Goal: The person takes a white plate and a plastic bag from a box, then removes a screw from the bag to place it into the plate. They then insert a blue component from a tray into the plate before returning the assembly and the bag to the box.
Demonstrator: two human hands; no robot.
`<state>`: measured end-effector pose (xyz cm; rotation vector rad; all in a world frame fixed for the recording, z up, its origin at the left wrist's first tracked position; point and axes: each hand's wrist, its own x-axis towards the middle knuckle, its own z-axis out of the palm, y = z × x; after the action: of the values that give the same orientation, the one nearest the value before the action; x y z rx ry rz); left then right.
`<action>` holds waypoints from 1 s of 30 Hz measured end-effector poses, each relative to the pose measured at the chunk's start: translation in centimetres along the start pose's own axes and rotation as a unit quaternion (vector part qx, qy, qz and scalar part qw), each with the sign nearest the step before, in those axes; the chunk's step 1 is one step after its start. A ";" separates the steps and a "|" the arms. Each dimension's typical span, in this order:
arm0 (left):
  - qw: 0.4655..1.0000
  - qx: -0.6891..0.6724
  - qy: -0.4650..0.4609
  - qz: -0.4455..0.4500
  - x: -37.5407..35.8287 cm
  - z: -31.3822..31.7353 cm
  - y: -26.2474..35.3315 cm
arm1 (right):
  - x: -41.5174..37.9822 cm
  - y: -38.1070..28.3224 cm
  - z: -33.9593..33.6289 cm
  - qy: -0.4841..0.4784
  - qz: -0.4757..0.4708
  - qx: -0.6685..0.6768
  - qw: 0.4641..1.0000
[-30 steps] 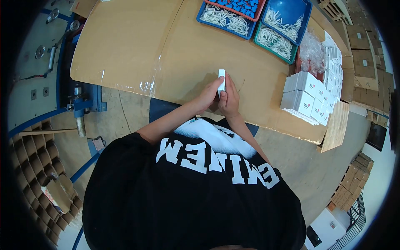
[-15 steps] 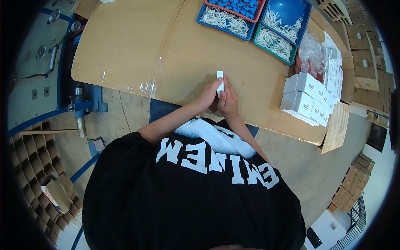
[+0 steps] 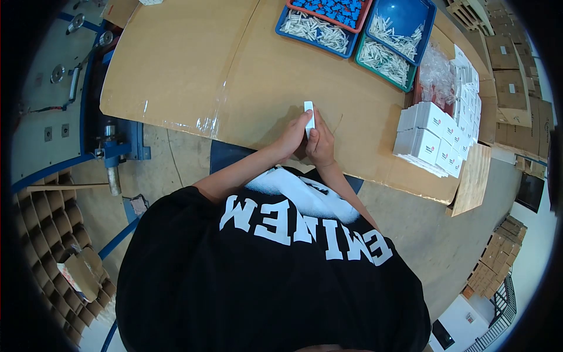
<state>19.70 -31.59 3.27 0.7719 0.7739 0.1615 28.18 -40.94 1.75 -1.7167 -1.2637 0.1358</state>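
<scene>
Both hands meet over the near part of the cardboard-covered table, closed around a small white box (image 3: 309, 119) held with its narrow side facing up. My left hand (image 3: 292, 136) grips it from the left, the thumb lying along its edge. On the other side my right hand (image 3: 321, 142) wraps it, thumb bent near the lower end. The palms and fingers hide the box's lower part and whatever lies under it. Similar white printed boxes (image 3: 430, 138) are stacked in rows at the right of the table.
Past the hands, a blue tray (image 3: 346, 50), a green tray (image 3: 404, 86) and another blue tray (image 3: 404, 13) hold white sticks. Blue pieces fill a red tray (image 3: 362, 25). Clear plastic bags (image 3: 437, 76) lie beside the boxes. A machine (image 3: 53, 88) stands at left.
</scene>
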 end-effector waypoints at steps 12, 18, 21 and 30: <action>1.000 0.000 0.011 0.004 0.1 0.1 -0.2 | -0.1 -0.3 0.1 0.001 0.022 -0.004 1.000; 0.999 -0.051 0.000 0.001 0.3 0.0 -0.5 | 0.5 -0.4 -0.4 0.002 0.015 0.024 1.000; 0.999 -0.047 -0.010 -0.001 0.3 -0.3 0.0 | 1.3 -0.7 -0.8 -0.025 0.052 0.062 0.996; 0.989 0.042 -0.063 0.126 1.0 -0.9 0.9 | 2.4 -3.1 -1.8 0.007 0.268 0.243 0.932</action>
<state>19.94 -30.04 2.92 0.9502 0.5648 0.3054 28.21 -40.15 5.96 -1.5679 -0.6412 0.6986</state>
